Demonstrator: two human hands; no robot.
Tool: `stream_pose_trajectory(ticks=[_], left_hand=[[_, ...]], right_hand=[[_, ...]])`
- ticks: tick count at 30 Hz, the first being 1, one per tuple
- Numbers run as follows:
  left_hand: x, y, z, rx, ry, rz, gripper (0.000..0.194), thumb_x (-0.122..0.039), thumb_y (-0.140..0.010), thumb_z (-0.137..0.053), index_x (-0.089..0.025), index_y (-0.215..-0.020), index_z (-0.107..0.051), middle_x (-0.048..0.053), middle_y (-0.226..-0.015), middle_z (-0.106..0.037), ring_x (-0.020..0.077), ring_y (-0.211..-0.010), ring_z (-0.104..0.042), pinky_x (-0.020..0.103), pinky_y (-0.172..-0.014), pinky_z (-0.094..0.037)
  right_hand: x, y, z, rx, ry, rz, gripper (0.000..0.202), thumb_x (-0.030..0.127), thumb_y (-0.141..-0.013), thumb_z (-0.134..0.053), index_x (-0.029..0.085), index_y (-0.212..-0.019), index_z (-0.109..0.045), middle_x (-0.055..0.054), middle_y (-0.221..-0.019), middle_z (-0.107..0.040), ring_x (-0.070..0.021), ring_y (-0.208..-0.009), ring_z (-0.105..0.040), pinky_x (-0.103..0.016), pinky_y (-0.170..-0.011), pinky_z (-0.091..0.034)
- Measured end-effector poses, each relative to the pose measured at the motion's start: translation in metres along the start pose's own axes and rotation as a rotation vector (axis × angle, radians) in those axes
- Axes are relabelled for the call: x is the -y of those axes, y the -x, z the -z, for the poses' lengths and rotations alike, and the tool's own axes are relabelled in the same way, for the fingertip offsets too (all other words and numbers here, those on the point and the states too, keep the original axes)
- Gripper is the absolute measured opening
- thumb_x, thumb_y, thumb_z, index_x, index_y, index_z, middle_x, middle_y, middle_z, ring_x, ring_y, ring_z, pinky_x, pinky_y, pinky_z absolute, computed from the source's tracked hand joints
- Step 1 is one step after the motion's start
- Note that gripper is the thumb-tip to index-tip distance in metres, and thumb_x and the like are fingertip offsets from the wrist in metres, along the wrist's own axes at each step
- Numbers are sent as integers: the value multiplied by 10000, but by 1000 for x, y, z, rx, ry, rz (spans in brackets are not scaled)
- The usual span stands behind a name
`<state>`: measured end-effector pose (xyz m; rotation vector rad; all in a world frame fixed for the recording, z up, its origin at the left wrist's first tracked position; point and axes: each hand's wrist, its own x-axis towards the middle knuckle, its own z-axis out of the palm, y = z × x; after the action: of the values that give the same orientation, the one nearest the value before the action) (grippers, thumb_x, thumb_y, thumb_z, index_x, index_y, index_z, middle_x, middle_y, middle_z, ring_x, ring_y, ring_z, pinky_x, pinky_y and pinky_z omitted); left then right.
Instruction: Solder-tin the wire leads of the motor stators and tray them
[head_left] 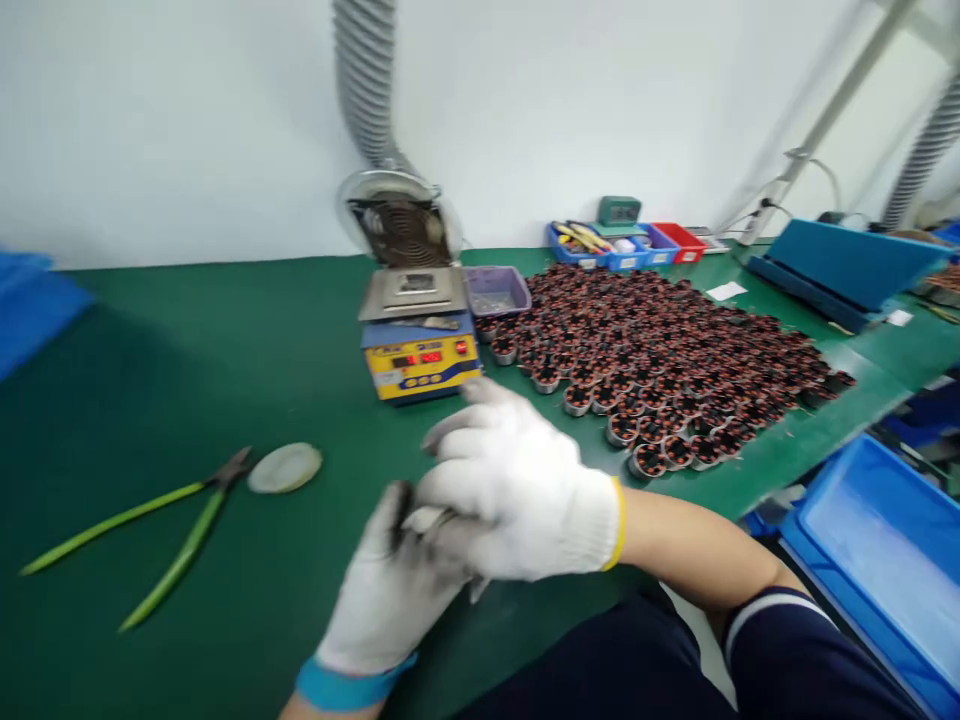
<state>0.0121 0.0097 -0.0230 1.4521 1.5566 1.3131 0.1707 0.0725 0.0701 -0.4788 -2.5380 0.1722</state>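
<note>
Both my hands wear white knit gloves with grey smudges, and they meet above the green bench. My right hand (517,480) lies over the fingers of my left, its own fingers bent and slightly blurred. Below it, my left hand (397,590) has its thumb raised and its other fingers curled, partly covered. A dark patch shows by the left thumb; whether it is a part or soiled glove I cannot tell. Left of the hands, green-handled cutters (217,485) lie spread beside a whitish oval disc (285,467).
Behind my hands stands a yellow-and-blue heating unit (424,365) with red digits, under a hood and grey duct (367,80). Many round black-and-copper parts (652,350) cover the bench's right side. A purple tray (496,290), small bins (626,255) and a blue crate (885,560) are around.
</note>
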Motion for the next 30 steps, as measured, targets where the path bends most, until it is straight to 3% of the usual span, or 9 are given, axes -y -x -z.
stream_pose_trajectory(ticks=[2, 5, 8, 11, 15, 22, 27, 28, 30], left_hand=[[-8, 2, -10, -20, 114, 88, 357, -557, -835, -590, -223, -902, -694, 49, -719, -650, 249, -710, -679, 431, -650, -599], [-15, 0, -19, -138, 493, 241, 466, -514, -710, -778, -166, -1002, -676, 87, -877, -723, 239, -796, -693, 377, -732, -588], [-18, -6, -14, -161, 626, 327, 608, -528, -649, -823, -137, -1078, -644, 95, -897, -726, 188, -651, -658, 317, -581, -547], [-20, -9, -6, 100, 716, 402, 628, -593, -672, -786, -122, -1060, -637, 42, -762, -671, 89, -453, -500, 236, -407, -412], [-19, -8, -4, 390, 625, 414, 522, -602, -693, -760, -118, -843, -636, 13, -656, -604, 76, -455, -466, 206, -390, -378], [-20, -6, -8, -43, 307, 147, 231, -376, -783, -664, -176, -900, -662, 69, -918, -724, 188, -825, -667, 301, -758, -557], [-23, -6, 14, 472, 343, 200, 165, -206, -720, -622, -191, -568, -559, -22, -513, -543, 111, -455, -485, 238, -453, -410], [-22, -6, 18, 461, 427, 189, 185, -220, -730, -615, -192, -561, -546, -22, -508, -528, 106, -435, -462, 238, -432, -382], [-18, -7, 19, 198, 516, 133, 187, -306, -777, -618, -192, -638, -569, -11, -579, -554, 111, -464, -481, 243, -437, -378]], right_hand=[[-4, 10, -3, -100, -94, -86, 187, 285, -897, -546, 196, -786, -666, -47, -809, -688, -210, -963, -656, -510, -1121, -369], [-16, 30, -5, -336, -402, -341, 151, 260, -889, -580, 200, -769, -648, -53, -857, -712, -197, -916, -684, -478, -1063, -450], [-29, 48, -2, -601, -672, -634, 197, 346, -919, -551, 217, -809, -650, -70, -943, -730, -223, -961, -697, -444, -936, -542], [-31, 57, -4, -382, -561, -673, 277, 363, -819, -670, 222, -1056, -675, -97, -1170, -700, -274, -1150, -648, -456, -988, -527], [-20, 58, -24, 105, -376, -353, 752, 243, -730, -729, 199, -1430, -457, -131, -1448, -539, -268, -1326, -536, -425, -1092, -475], [-21, 68, -39, -31, -144, -170, 522, 166, -845, -605, 195, -1350, -479, -124, -1301, -637, -218, -1209, -618, -357, -991, -551], [-26, 74, -31, -111, -7, -243, 534, 138, -811, -598, 202, -1330, -485, -124, -1256, -644, -234, -1166, -634, -368, -967, -569], [-27, 74, -30, -115, 2, -253, 535, 144, -813, -597, 207, -1332, -485, -123, -1254, -642, -236, -1166, -635, -371, -965, -570], [-26, 75, -30, -103, 6, -239, 541, 149, -816, -589, 214, -1342, -480, -119, -1253, -640, -237, -1170, -630, -377, -963, -571]])
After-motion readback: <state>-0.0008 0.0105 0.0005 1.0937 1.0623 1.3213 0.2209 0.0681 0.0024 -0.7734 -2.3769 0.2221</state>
